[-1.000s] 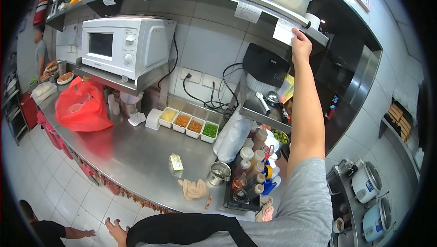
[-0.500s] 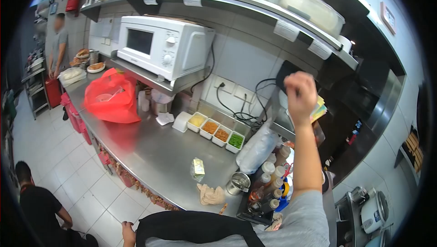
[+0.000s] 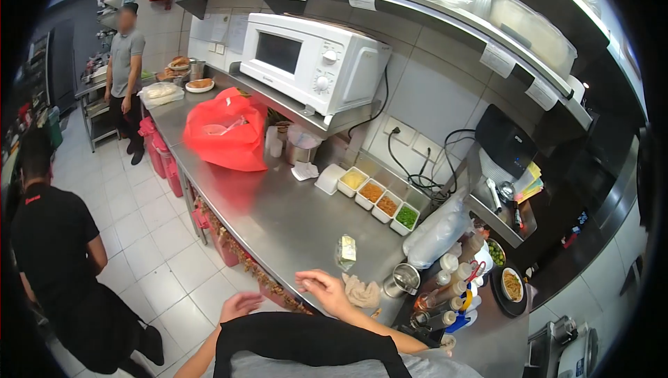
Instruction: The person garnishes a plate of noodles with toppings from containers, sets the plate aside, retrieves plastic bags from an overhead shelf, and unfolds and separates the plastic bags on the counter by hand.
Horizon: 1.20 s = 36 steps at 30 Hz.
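Note:
My left hand (image 3: pixel 240 306) is low in front of my body, off the counter's front edge, with its fingers apart and nothing in it. My right hand (image 3: pixel 325 290) hovers near that edge, fingers spread and empty, just left of a crumpled beige cloth (image 3: pixel 362 292). Behind it a small wrapped yellow-white block (image 3: pixel 346 252) lies on the steel counter (image 3: pixel 278 218). A metal cup (image 3: pixel 401 280) stands right of the cloth, beside a black tray of sauce bottles (image 3: pixel 445 287).
A red plastic bag (image 3: pixel 226 131) sits on the counter below a white microwave (image 3: pixel 313 61). White tubs of toppings (image 3: pixel 369 195) line the wall. A person in black (image 3: pixel 56 253) is at the left; another in grey (image 3: pixel 126 65) stands farther back.
My right hand has come down from the paper slip under the shelf to the counter's front edge. The view has turned left. The person in black now stands more upright.

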Available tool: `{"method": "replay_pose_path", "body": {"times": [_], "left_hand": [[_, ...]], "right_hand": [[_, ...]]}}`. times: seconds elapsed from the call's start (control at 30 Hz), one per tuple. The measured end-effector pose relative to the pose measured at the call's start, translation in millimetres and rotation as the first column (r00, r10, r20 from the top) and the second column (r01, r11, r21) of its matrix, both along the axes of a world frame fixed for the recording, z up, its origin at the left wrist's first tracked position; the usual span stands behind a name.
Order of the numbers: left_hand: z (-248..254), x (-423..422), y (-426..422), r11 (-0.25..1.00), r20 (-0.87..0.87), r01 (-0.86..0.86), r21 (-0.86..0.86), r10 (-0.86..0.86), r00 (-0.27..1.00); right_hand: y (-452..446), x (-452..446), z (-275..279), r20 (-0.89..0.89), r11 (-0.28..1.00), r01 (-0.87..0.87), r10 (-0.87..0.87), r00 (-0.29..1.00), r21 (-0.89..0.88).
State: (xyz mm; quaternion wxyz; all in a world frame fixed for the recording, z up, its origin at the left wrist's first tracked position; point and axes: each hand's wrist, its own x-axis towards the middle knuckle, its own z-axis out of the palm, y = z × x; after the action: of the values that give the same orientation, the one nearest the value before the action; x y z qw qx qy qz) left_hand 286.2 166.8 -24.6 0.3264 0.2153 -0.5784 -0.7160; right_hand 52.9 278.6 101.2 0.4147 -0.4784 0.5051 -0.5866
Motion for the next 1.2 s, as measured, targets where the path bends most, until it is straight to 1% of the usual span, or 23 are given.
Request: {"method": "replay_pose_path", "body": {"times": [0.03, 0.07, 0.1, 0.2, 0.23, 0.3, 0.37, 0.4, 0.47, 0.53, 0.6, 0.63, 0.7, 0.73, 0.8, 0.87, 0.9, 0.93, 1.0, 1.03, 1.07, 1.13, 1.2], "left_hand": [[69, -14, 11, 0.967, -0.179, 0.101, 0.233, -0.060, 0.982], [97, -20, 15, 0.865, -0.435, 0.363, 0.347, -0.194, 0.879], [113, -26, 18, 0.697, -0.677, 0.615, 0.370, -0.251, 0.692], [115, -61, 15, 0.327, -0.735, 0.912, 0.247, -0.550, 0.396], [103, -70, 11, 0.362, -0.688, 0.898, 0.252, -0.585, 0.429], [77, -85, 3, 0.429, -0.581, 0.866, 0.257, -0.647, 0.493], [71, -98, 5, 0.735, -0.363, 0.649, 0.197, -0.560, 0.745], [71, -106, 10, 0.848, -0.258, 0.513, 0.134, -0.470, 0.844], [85, -113, 21, 0.955, -0.119, 0.250, -0.159, -0.270, 0.956], [136, -111, 17, 0.825, -0.093, 0.010, -0.565, -0.076, 0.993], [163, -118, 9, 0.504, -0.105, -0.064, -0.861, -0.053, 0.993], [181, -118, 13, 0.495, -0.207, -0.193, -0.847, 0.026, 0.978], [216, -124, 31, 0.460, -0.395, -0.412, -0.787, 0.137, 0.908], [221, -132, 37, 0.566, -0.366, -0.318, -0.761, 0.030, 0.930], [241, -137, 66, 0.616, -0.351, -0.118, -0.779, -0.272, 0.896], [262, -128, 107, 0.598, -0.245, 0.135, -0.790, -0.510, 0.824], [265, -128, 125, 0.561, -0.190, 0.259, -0.786, -0.618, 0.763], [257, -130, 140, 0.521, -0.191, 0.255, -0.815, -0.655, 0.731], [232, -133, 170, 0.446, -0.196, 0.239, -0.862, -0.729, 0.656], [225, -136, 181, 0.446, -0.211, 0.230, -0.865, -0.738, 0.641], [231, -141, 198, 0.522, -0.340, 0.207, -0.827, -0.759, 0.556], [247, -144, 222, 0.585, -0.434, 0.203, -0.785, -0.754, 0.493], [261, -145, 241, 0.613, -0.472, 0.204, -0.763, -0.744, 0.472]], "right_hand": [[-11, 10, -13, 0.394, 0.990, -0.104, 0.060, 0.917, 0.092], [-22, 16, -27, 0.725, 0.962, -0.235, 0.063, 0.686, 0.139], [-32, 13, -45, 0.872, 0.896, -0.442, 0.187, 0.452, 0.037], [-53, 49, -91, 0.893, 0.822, -0.520, 0.393, 0.220, -0.234], [-53, 55, -97, 0.889, 0.809, -0.517, 0.422, 0.179, -0.279], [-39, 49, -93, 0.900, 0.851, -0.462, 0.380, 0.216, -0.248], [-34, 46, -86, 0.904, 0.903, -0.375, 0.324, 0.280, -0.207], [-32, 47, -81, 0.902, 0.932, -0.315, 0.282, 0.325, -0.178], [-29, 59, -43, 0.886, 0.989, -0.117, 0.138, 0.443, -0.096], [-25, 71, -14, 0.823, 0.995, -0.020, 0.094, 0.560, -0.099], [-16, 88, 13, 0.727, 0.981, 0.181, -0.070, 0.683, -0.075], [-7, 92, 26, 0.605, 0.974, 0.175, -0.053, 0.795, -0.144], [9, 92, 42, 0.166, 0.897, 0.245, -0.196, 0.966, -0.368], [19, 90, 53, -0.061, 0.844, 0.254, -0.318, 0.946, -0.472], [38, 76, 97, -0.217, 0.763, 0.212, -0.418, 0.882, -0.611], [59, 50, 137, -0.302, 0.604, 0.175, -0.603, 0.738, -0.778], [78, 36, 158, -0.324, 0.617, 0.183, -0.616, 0.718, -0.766], [99, 25, 175, -0.346, 0.630, 0.194, -0.628, 0.697, -0.752], [128, 13, 194, -0.270, 0.505, 0.210, -0.715, 0.645, -0.837], [140, 12, 199, -0.229, 0.440, 0.204, -0.745, 0.627, -0.875], [147, 13, 201, -0.193, 0.378, 0.167, -0.748, 0.635, -0.911], [170, 28, 192, -0.307, 0.473, 0.122, -0.725, 0.617, -0.873], [190, 50, 180, -0.270, 0.480, 0.132, -0.676, 0.686, -0.867]]}}
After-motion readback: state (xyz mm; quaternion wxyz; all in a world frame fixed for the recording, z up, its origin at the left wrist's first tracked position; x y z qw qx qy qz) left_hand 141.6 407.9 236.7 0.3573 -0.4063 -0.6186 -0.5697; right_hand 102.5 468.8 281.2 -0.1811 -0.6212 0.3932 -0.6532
